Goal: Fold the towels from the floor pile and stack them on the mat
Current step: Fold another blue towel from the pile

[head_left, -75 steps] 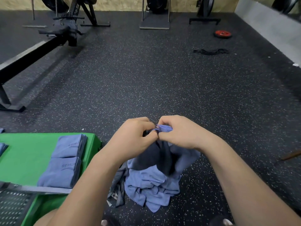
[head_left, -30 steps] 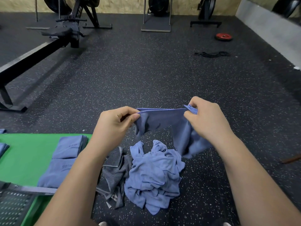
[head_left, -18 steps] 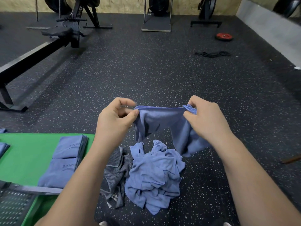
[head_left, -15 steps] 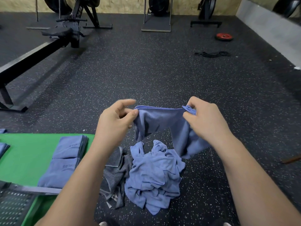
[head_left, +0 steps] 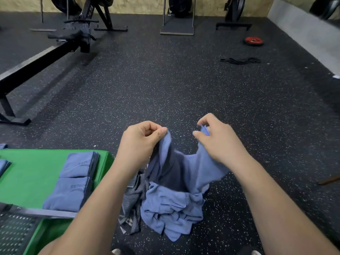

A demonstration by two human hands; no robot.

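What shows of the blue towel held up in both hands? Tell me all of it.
The blue towel is soft, matte cloth, unfolded and limp. The left hand pinches one top corner, the right hand pinches the other, and the top edge sags in a V between them. Its middle folds inward and looks darker, in shadow. It hangs above the crumpled pile on the speckled floor, its lower end reaching the pile; where one ends cannot be told.

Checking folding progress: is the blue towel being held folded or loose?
Loose, unfolded: the towel sags between left hand and right hand, each pinching its top edge.
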